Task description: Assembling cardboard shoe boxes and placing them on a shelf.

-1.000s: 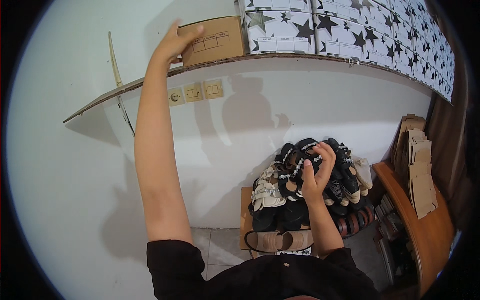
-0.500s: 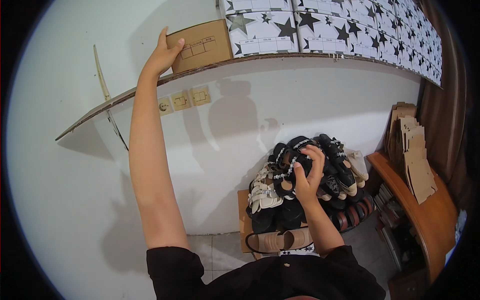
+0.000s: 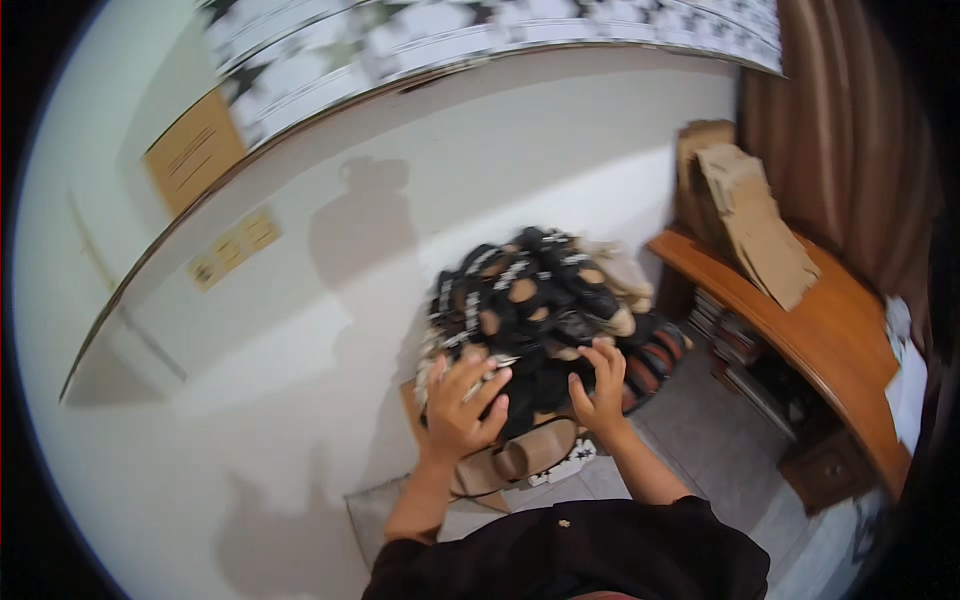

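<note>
Both hands hover over a heaped pile of footwear. Fingers spread, my left hand (image 3: 462, 408) is over the pile's near left side, close to some cream sandals (image 3: 497, 362). My right hand (image 3: 602, 392), fingers also apart, is over the near right part, by dark sandals with brown insoles (image 3: 652, 368). Black sandals with shiny trim (image 3: 520, 285) top the heap. Below and between the hands lies a pair of tan slide sandals (image 3: 530, 455). Neither hand holds anything; whether the fingertips touch the shoes I cannot tell.
A wall shelf (image 3: 330, 108) carries star-patterned shoe boxes (image 3: 420, 40) and a plain brown box (image 3: 195, 150) at its left end. At right stands a wooden desk (image 3: 800, 340) with folded cardboard (image 3: 750, 220). Wall sockets (image 3: 232, 250) sit under the shelf.
My left hand has let go of the brown box on the shelf and come down to the footwear pile. My view has swung right; the right hand stays over the pile.
</note>
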The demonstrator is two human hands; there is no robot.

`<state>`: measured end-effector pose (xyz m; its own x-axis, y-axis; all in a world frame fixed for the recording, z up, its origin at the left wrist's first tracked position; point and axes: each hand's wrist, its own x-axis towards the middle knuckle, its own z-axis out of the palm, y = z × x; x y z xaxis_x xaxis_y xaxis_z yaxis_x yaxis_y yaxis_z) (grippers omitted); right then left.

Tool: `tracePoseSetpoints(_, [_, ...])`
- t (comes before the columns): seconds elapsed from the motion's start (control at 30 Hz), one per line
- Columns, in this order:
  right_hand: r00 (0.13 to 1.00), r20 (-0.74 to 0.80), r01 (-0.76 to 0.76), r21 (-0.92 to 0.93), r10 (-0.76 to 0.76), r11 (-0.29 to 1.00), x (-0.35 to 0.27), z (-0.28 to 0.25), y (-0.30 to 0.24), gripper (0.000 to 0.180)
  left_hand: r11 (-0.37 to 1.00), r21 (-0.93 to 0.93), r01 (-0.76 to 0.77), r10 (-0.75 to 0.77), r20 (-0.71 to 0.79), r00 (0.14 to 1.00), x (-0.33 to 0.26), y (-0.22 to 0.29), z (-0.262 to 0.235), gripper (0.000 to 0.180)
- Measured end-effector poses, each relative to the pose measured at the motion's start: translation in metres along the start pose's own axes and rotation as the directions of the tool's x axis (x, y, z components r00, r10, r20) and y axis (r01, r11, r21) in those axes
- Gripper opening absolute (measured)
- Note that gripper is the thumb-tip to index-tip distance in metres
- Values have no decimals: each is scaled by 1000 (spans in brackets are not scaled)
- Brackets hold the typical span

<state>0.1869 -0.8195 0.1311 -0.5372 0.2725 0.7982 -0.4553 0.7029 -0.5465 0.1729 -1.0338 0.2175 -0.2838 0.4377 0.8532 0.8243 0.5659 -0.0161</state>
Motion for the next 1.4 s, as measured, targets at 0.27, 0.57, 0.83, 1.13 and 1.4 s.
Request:
tracePoseSetpoints(0.27, [968,-147,-243,-353,202,904,-43,-201,121,35,870,-444,215,-1,435,900,-3,149,197,28])
tracePoseSetpoints(0.57, [876,-310,-481,-503,370,718,-69,-371,210,26,734,-664,141,287,492,822,64,300,354,29])
tracePoseSetpoints(0.83, [782,-130,-551,-600,609,580,-87,-404,322,34,727,-621,293,256,641,724,52,350,495,28])
tracePoseSetpoints(1.13, [493,-70,-632,-713,867,302,-53,-450,471,51,770,-618,160,331,600,728,105,352,697,29])
tracePoseSetpoints(1.4, [441,-164,-727,-642,883,244,6,-485,567,60,755,-607,-247,587,459,667,171,357,835,40])
